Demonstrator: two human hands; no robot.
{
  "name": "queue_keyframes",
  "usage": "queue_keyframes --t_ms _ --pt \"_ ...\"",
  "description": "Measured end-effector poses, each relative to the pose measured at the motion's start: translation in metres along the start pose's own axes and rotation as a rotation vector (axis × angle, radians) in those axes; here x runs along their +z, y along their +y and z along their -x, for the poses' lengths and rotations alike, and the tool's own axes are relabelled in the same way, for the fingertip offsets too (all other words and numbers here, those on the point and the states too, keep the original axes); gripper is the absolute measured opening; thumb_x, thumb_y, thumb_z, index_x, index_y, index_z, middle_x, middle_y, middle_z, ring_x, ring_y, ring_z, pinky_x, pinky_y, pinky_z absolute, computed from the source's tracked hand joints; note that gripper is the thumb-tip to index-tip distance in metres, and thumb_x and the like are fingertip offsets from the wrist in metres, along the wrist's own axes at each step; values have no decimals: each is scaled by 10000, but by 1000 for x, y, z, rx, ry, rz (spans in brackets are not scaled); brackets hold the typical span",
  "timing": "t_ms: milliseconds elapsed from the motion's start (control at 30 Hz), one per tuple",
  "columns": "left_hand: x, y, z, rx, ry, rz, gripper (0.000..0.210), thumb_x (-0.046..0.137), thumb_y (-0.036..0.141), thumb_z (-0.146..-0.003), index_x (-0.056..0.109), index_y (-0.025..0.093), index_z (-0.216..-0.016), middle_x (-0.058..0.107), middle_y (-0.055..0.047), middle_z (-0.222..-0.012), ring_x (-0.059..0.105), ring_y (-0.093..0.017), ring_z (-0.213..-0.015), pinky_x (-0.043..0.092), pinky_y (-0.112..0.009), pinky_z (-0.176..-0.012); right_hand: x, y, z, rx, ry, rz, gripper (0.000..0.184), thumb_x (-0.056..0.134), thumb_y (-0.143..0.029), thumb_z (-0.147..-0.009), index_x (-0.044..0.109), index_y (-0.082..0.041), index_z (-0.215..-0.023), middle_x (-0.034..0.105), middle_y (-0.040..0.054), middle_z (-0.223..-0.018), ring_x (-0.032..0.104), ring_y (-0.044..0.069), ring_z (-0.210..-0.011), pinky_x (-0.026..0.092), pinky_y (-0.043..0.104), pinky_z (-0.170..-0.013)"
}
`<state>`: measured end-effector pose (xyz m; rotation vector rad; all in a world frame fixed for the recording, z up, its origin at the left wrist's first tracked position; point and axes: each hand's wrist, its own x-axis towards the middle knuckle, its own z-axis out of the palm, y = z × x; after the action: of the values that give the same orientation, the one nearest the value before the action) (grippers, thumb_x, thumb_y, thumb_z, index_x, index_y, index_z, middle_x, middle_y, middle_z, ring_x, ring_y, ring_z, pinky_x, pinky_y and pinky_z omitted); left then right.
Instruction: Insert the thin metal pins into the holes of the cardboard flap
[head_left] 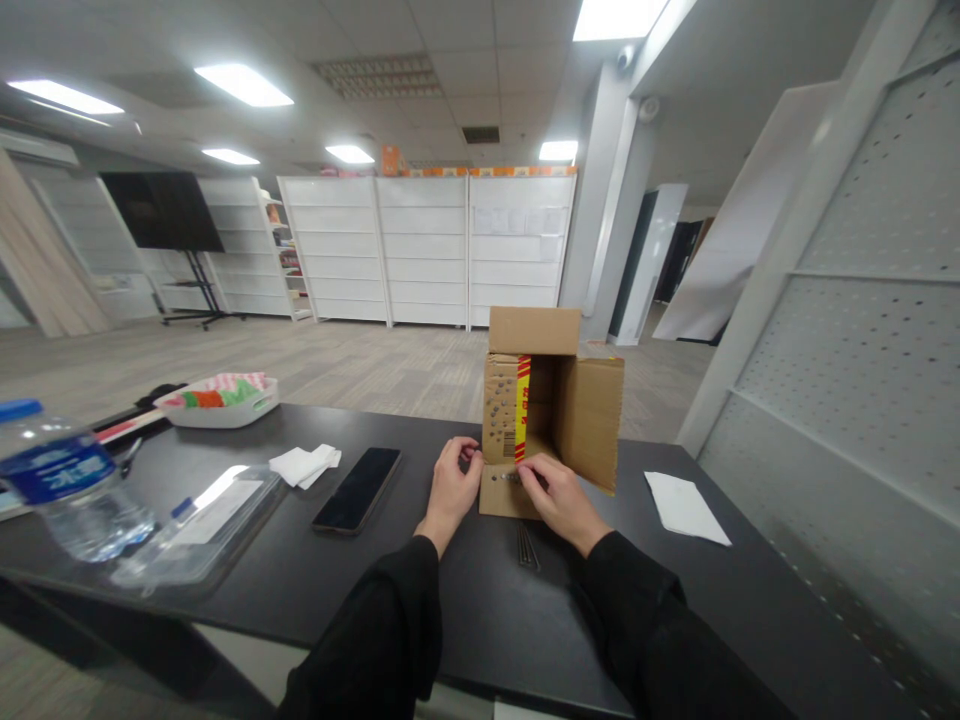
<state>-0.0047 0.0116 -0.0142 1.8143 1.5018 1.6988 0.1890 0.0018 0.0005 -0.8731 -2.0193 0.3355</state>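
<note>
Cardboard box (547,410): brown corrugated board, matt, standing on its side near the far edge of the worktop (465,600) with its opening toward the person. Top flap upright, right flap swung out, bottom flap lying flat on the surface. Left flap carries a printed dot pattern, a barcode and a red-and-yellow strip along its edge.

Left hand (452,485): fingers curled narrow, tips touching the lower left flap edge; whether they pinch it cannot be told.

Right hand (561,500): fingers bent, tips pressed on the flat bottom flap just beside the red-and-yellow strip. The box lies directly beyond both sets of fingertips, between the two hands.

Worktop: dark, smooth, slightly glossy.

Thin metal pieces (527,545): slim, dark, parallel, lying just before the right wrist.

Phone (358,488): black glass slab, left of the left hand.

Folded white tissue (304,465): soft, beside the phone.

White sheet (686,508): flat, toward the right edge.

Clear plastic tray (199,520) and water bottle (67,480): near the left front corner.

White basket (221,400): at the far left edge, holding coloured packets.
</note>
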Motion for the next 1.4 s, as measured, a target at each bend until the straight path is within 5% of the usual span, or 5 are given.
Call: queue_keyframes --t_ms 233,433,733,1400 --pt "0 -2 -2 -114 63 135 172 558 233 -835 596 177 -994 670 -60 -935 612 -139 -758 455 -257 -671 1 4 1 1 -13 45 222 457 -291 -970 647 -204 -895 637 47 -822 584 190 -777 439 314 -735" --pt "-1 -6 -7 -162 159 349 240 591 244 -835 555 169 -1060 674 -97 -1017 651 -158 -880 494 -286 -784 1 5 2 24 -38 153 188 490 -273 -955 657 -211 -896 661 32 -862 591 190 -814 367 327 -767" --pt "-5 1 -10 -319 223 612 416 732 350 -751 517 172 -1060 711 -92 -947 624 -102 -583 466 -234 -583 -2 2 0 49 -75 221 192 489 -271 -942 662 -206 -892 655 38 -849 572 195 -803 323 319 -738" --pt "-7 -7 -15 -545 285 882 588 835 323 -586 528 174 -1065 707 -52 -913 480 -24 -464 368 -190 -484 -1 9 1 74 -106 266 183 508 -290 -943 669 -213 -900 642 33 -844 555 191 -795 322 324 -735"
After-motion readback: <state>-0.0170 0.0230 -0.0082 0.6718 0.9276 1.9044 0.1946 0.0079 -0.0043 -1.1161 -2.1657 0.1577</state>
